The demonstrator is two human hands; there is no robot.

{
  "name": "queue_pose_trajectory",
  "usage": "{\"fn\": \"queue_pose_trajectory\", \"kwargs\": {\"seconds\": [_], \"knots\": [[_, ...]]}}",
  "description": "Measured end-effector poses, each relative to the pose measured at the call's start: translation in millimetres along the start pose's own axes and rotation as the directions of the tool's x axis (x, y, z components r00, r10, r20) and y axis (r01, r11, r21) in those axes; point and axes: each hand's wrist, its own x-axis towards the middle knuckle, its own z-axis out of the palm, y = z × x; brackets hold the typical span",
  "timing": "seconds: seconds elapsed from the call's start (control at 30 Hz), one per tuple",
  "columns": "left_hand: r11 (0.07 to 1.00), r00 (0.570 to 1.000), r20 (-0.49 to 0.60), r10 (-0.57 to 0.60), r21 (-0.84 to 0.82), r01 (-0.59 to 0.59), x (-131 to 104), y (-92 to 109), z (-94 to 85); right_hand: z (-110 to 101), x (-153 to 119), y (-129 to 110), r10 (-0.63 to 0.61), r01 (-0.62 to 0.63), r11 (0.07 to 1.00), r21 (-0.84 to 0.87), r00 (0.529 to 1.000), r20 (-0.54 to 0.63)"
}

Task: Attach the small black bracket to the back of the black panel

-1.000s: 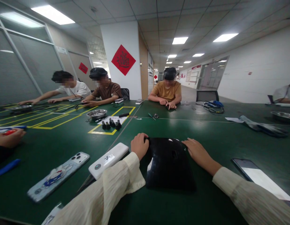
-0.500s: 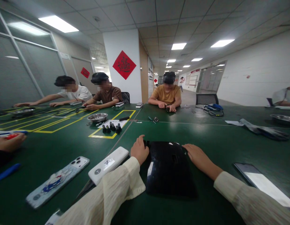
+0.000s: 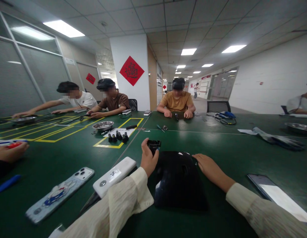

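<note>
Green table (image 3: 225,138), black panel (image 3: 179,185) between phones (image 3: 60,195), white device (image 3: 114,177)

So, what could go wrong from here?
The small black part in the left hand might slip and scratch the glossy black panel close by. The left sleeve could also nudge the white device lying right beside it.

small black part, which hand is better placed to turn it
Probably the left hand: it grips the small black part by the far left corner of the glossy black panel. The right hand is at the panel's far right corner, away from the part.
</note>
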Motion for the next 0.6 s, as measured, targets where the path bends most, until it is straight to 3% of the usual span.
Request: {"fn": "queue_pose_trajectory", "kwargs": {"seconds": [0.1,0.17,0.27,0.37,0.47,0.6], "knots": [[0.986,0.992,0.004,0.124,-0.113,-0.123,-2.5,2.7,2.9,-1.8,-0.7,-2.1,0.024,-0.024,1.0,0.005,1.0,-0.02],[0.965,0.982,-0.015,0.19,-0.181,-0.19,-4.3,3.6,6.0,-4.4,-0.8,-4.8,0.113,-0.115,0.993,-0.016,0.99,-0.078],[0.957,0.981,-0.025,0.19,-0.217,-0.191,-7.3,5.6,9.8,-11.6,0.5,-12.3,0.208,-0.214,0.977,-0.008,0.954,-0.214],[0.959,0.982,-0.019,0.187,-0.213,-0.187,-9.6,6.6,11.2,-20.4,2.5,-24.0,0.161,-0.157,0.987,0.038,0.935,-0.316],[0.932,0.959,0.002,0.285,-0.235,-0.277,-10.5,6.1,10.8,-27.5,4.8,-38.6,0.092,-0.023,0.981,0.192,0.929,-0.357],[0.838,0.852,0.096,0.515,-0.269,-0.475,-11.0,9.2,8.0,-32.2,9.4,-60.5,0.112,0.107,0.797,0.595,0.941,-0.319]]}}
